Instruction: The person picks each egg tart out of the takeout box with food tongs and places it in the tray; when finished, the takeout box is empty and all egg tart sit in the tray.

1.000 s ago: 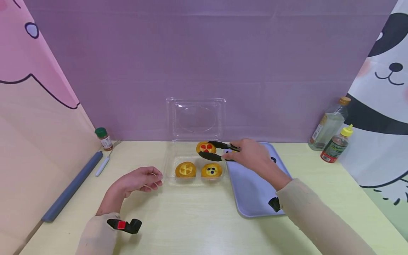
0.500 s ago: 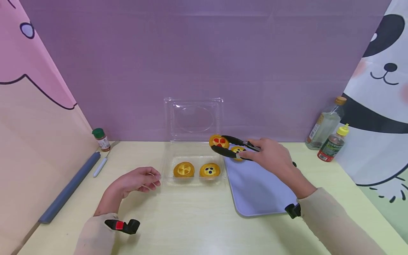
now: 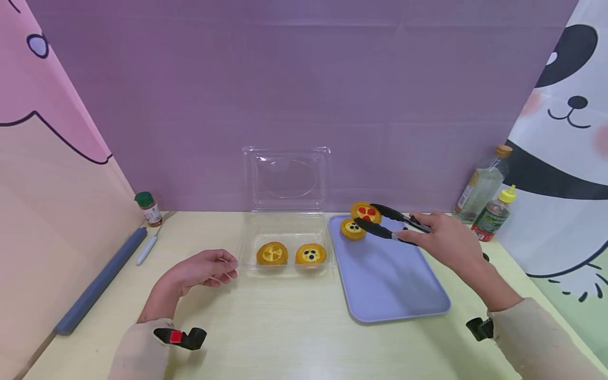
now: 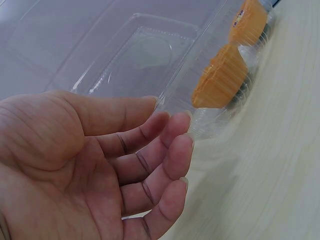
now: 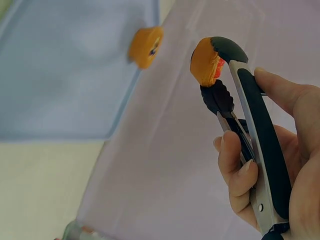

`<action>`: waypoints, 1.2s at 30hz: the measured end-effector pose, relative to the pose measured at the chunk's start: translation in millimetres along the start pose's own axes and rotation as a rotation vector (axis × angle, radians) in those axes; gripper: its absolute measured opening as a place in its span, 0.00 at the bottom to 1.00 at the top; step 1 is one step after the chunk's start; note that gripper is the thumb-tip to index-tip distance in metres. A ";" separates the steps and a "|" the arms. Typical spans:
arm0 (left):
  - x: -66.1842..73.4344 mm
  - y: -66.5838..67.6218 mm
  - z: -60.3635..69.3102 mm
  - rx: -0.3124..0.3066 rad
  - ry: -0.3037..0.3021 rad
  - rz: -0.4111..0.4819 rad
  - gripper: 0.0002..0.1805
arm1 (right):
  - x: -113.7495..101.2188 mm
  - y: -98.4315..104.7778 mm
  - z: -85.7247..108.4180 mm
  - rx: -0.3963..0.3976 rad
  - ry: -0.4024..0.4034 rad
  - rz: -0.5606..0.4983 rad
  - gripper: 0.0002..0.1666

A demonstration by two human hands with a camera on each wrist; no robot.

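My right hand [image 3: 446, 240] grips a pair of black-tipped tongs [image 5: 265, 145]. Between the tong tips a tart with red topping [image 3: 366, 212] is held above the far part of the lavender tray [image 3: 394, 285]. A tart with dark dots [image 3: 352, 230] sits at the tray's far left corner. Beside the left edge of a clear plastic box [image 3: 290, 224] is my left hand [image 3: 204, 269], its fingers loosely bent around nothing; whether it touches the box I cannot tell. Inside the box's front row are a plain-topped tart [image 3: 272, 254] and another dark-dotted tart [image 3: 311, 254]. The box's lid [image 3: 287, 179] stands raised.
At the left lie a blue-grey bar [image 3: 102, 282] and a white-handled fork [image 3: 148, 249], near a green-capped jar [image 3: 149, 208]. A glass bottle [image 3: 482, 184] and a yellow-capped bottle [image 3: 494, 214] stand at the back right. A purple backdrop [image 3: 304, 105] rises behind the table.
The right hand has carried the red-topped tart in the tongs from the box's back row rightward to above the tray. The left hand has stayed beside the box.
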State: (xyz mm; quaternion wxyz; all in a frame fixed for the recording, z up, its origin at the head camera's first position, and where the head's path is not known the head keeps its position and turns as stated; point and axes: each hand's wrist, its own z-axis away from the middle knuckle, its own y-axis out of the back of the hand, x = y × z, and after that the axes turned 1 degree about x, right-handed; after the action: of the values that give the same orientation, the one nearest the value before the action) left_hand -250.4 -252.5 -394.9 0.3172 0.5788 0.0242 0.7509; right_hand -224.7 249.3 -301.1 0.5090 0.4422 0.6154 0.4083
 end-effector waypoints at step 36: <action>2.4 -1.6 2.7 0.007 0.014 0.004 0.18 | 43.2 -30.9 -34.5 -0.126 -0.142 0.081 0.49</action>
State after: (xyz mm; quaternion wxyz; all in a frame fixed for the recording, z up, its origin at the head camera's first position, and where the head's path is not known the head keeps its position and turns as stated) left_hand -247.6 -250.9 -392.6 0.3135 0.5749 0.0281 0.7553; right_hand -266.6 280.4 -336.9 0.5614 0.4616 0.5323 0.4341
